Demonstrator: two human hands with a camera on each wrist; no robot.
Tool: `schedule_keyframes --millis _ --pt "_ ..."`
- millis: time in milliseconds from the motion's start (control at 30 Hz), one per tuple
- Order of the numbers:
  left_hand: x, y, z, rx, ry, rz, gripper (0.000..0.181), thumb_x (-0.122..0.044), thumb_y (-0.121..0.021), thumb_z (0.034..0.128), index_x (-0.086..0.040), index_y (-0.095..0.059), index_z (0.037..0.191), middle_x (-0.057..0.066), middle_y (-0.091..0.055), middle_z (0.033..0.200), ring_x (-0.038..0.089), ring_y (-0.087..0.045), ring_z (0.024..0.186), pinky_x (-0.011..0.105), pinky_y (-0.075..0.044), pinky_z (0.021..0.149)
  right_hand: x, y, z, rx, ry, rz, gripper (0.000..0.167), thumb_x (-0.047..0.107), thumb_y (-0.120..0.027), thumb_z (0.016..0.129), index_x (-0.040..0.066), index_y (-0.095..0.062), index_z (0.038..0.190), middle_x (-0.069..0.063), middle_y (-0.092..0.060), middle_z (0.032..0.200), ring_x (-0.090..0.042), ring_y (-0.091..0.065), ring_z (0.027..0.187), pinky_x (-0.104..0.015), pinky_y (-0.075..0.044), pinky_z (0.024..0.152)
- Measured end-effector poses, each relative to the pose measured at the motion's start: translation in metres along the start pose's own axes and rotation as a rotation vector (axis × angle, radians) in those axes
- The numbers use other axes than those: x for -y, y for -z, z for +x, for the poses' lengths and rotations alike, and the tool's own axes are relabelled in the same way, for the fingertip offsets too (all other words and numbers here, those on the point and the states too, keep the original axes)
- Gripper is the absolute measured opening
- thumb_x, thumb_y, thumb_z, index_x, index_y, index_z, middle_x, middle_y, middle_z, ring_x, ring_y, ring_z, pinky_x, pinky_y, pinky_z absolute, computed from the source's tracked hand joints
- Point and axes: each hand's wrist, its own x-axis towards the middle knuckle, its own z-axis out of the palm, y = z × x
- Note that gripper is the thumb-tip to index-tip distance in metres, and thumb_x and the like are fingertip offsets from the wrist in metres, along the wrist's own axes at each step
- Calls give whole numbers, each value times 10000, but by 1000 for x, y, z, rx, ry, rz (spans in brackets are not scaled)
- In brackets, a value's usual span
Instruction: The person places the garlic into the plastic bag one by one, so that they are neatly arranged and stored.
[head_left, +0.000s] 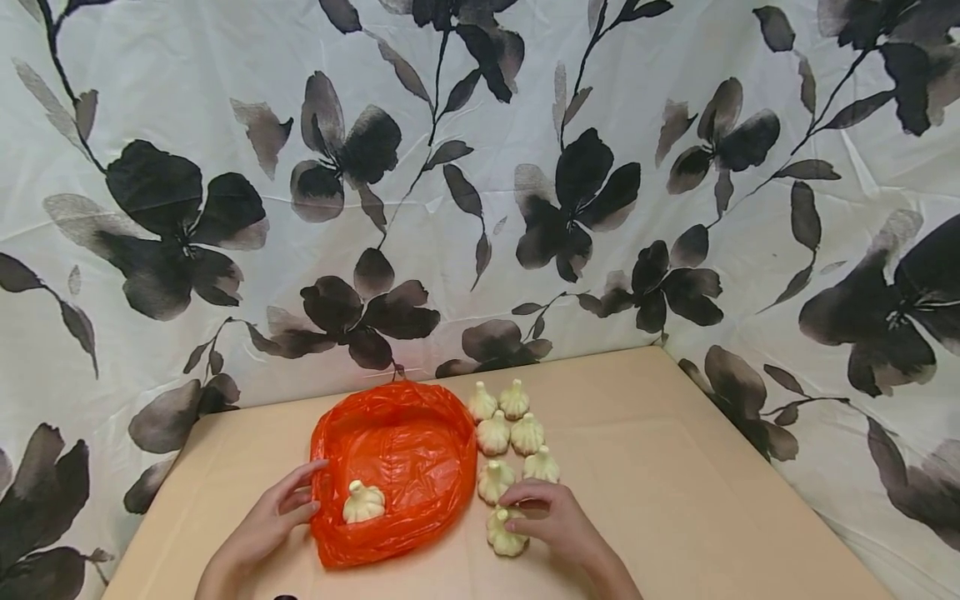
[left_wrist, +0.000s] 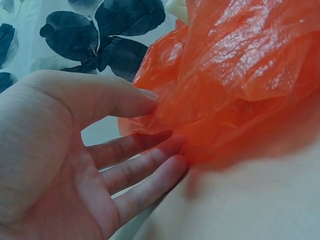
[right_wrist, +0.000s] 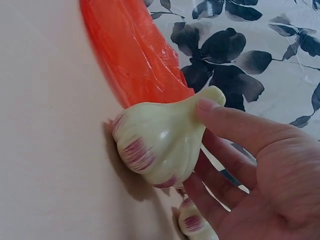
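Observation:
An orange-red plastic bag (head_left: 405, 450) lies with its mouth spread open, and one garlic bulb (head_left: 364, 502) sits inside near its front left. My left hand (head_left: 268, 518) is at the bag's left rim. In the left wrist view, its thumb and fingers pinch the thin plastic (left_wrist: 225, 80) lightly. With thumb and fingers, my right hand (head_left: 558, 525) holds the neck of the nearest garlic bulb (head_left: 506, 536) to the right of the bag. In the right wrist view, that garlic bulb (right_wrist: 155, 140) is pale with purple streaks.
Several more garlic bulbs (head_left: 528, 433) stand in two rough columns along the bag's right side. The tan table (head_left: 675, 483) ends at a floral cloth (head_left: 480, 208) behind. A small dark object (head_left: 286, 597) shows at the bottom edge.

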Motion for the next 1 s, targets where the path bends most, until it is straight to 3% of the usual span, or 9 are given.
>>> schedule_keyframes --millis 300,533,800,1000 --pt "-2 -1 -2 -1 6 6 645 -235 -620 932 -153 -322 1499 240 -367 1489 331 -530 1228 389 -520 944 5 -1 5 28 -6 -96 270 239 -750 831 100 -729 1061 -36 -707 1089 -40 -613 1034 -355 -510 950" --pt "-5 -1 -1 7 -27 3 635 -210 -619 931 -135 -333 1494 236 -397 1458 293 -552 1182 245 -497 882 9 -1 9 27 -12 -84 235 231 -730 851 102 -735 1047 -56 -720 1079 -52 -630 1024 -491 -490 957" --pt "-1 -1 -1 38 -43 -7 642 -212 -609 939 -126 -315 1502 263 -379 1459 287 -557 1172 196 -480 856 9 -7 8 62 -5 -86 263 216 -724 857 68 -722 1075 -54 -704 1116 -28 -612 1034 -371 -507 938" --pt "-3 -2 -2 14 -21 -12 634 -199 -617 932 -140 -334 1496 242 -383 1461 291 -548 1186 196 -474 867 9 -12 9 42 19 -98 267 209 -726 852 60 -721 1073 -39 -709 1115 -36 -619 1023 -314 -492 926"
